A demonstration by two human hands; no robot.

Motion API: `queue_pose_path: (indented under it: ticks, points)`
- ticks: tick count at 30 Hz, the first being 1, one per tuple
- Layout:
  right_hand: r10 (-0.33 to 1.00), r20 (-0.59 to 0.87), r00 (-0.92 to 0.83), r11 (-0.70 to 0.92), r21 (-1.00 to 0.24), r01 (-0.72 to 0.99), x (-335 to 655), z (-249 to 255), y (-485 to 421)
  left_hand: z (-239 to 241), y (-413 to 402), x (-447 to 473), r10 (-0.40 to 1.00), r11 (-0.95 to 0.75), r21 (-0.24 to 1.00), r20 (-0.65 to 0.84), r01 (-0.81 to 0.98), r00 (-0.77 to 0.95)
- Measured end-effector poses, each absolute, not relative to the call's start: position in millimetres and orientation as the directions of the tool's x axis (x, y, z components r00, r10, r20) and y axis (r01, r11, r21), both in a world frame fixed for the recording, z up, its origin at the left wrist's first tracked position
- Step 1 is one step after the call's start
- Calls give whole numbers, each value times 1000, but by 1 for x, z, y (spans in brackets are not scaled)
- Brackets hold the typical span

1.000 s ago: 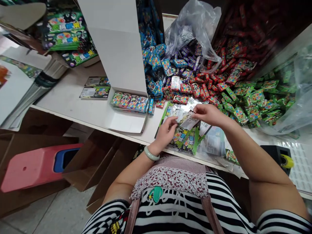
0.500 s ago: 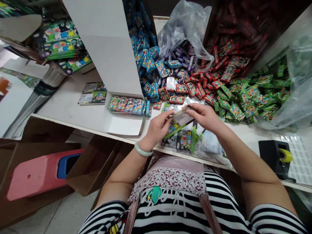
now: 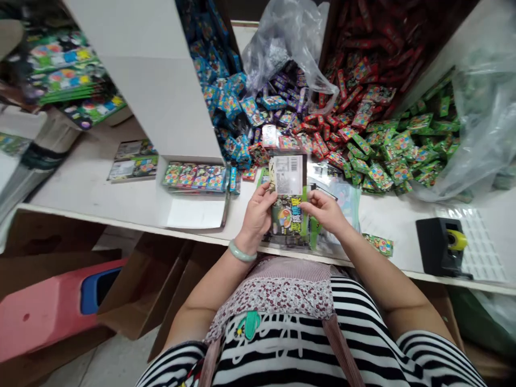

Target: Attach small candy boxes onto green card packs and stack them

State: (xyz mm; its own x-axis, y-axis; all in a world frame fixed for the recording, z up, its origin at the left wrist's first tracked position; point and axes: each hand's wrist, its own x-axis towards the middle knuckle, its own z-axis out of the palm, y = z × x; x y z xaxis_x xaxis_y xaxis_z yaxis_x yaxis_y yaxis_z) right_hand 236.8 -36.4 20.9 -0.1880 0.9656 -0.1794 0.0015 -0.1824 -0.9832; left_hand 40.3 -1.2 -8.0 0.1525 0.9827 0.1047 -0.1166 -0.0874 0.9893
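Note:
A flat printed packet (image 3: 291, 174), black and green with a whitish label panel and a barcode, is upright before me at the table's front. My left hand (image 3: 257, 216) grips its left edge, thumb on the face and fingers behind. At its right edge, the thumb and fingers of my right hand (image 3: 324, 214) are pinched together on it. Beneath and beside it lie more printed packets and clear plastic, partly hidden by my hands. Small red boxes (image 3: 289, 142) lie just beyond the packet's top.
An open white carton (image 3: 197, 212) with a row of small colourful boxes stands left. Heaps of blue (image 3: 229, 102), purple, red and green boxes (image 3: 399, 156) fill the back. A black tape dispenser (image 3: 433, 247) sits right; cardboard boxes and a pink stool (image 3: 40, 312) are below the edge.
The packet, earlier tilted between both hands, now faces me with its label showing. My right hand has moved down its right side. A small green packet shows beside my right forearm.

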Motion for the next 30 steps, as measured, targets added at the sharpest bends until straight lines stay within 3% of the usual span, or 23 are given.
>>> queue_pose_path:
  ticks: [5,7,12,18,22,26,30]
  points:
    - [920,-264,-291,-233,-963,137,250,11,-65,-12,-10,42,962,-151,984,169,-97,216]
    - [929,-270,-253,-241,-960,140,260,14,-71,-9,-16,46,940,-155,985,171,-77,295]
    - [989,-137,-57,-133,-988,78,276,32,-71,0,-28,59,911,-123,986,156,-109,382]
    - [995,-2,95,-1,-1000,-16,264,19,-76,15,-36,53,862,14,983,81,-182,500]
    - [999,15,-29,17,-997,69,266,27,-79,28,-41,48,923,-55,996,78,-73,377]
    - [990,120,-73,135,-957,258,271,51,-70,40,-37,54,959,-211,977,200,33,203]
    - [997,60,-54,66,-989,129,271,59,-58,46,-30,53,959,-104,993,116,-61,258]
